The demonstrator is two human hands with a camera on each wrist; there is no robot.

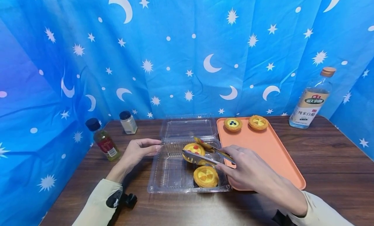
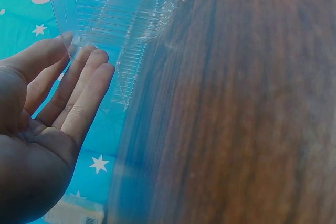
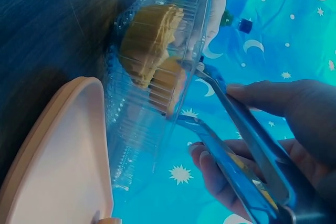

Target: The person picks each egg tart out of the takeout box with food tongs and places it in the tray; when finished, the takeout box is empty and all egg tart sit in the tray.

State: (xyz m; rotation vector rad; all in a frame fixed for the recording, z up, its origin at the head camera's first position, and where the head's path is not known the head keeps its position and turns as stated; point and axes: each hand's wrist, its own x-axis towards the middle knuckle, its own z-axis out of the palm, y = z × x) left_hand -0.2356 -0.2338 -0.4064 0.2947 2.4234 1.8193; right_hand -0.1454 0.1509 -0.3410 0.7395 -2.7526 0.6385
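Note:
A hinged clear plastic container [image 1: 173, 183] lies with its lid folded back. My left hand [image 1: 139, 153] pinches its left rim between thumb and fingertips, as the left wrist view [image 2: 58, 93] also shows. Metal tongs [image 1: 208, 159] are held in my right hand [image 1: 245, 164], their two arms spread. Between the tong tips, inside the container, is an egg tart with red fruit pieces [image 1: 194, 148]. In front of it sits a tart with orange-yellow wedges [image 1: 205, 176]. Through the container wall, the right wrist view shows both tarts [image 3: 149, 40] near the tongs [image 3: 226, 129].
Right of the container lies an orange tray [image 1: 263, 151], with a blueberry tart [image 1: 233, 123] and a wedge-topped tart [image 1: 258, 122] at its far end. A large vinegar bottle [image 1: 311, 104] stands back right. At left are a red-labelled bottle [image 1: 103, 141] and a small black-capped jar [image 1: 128, 123].

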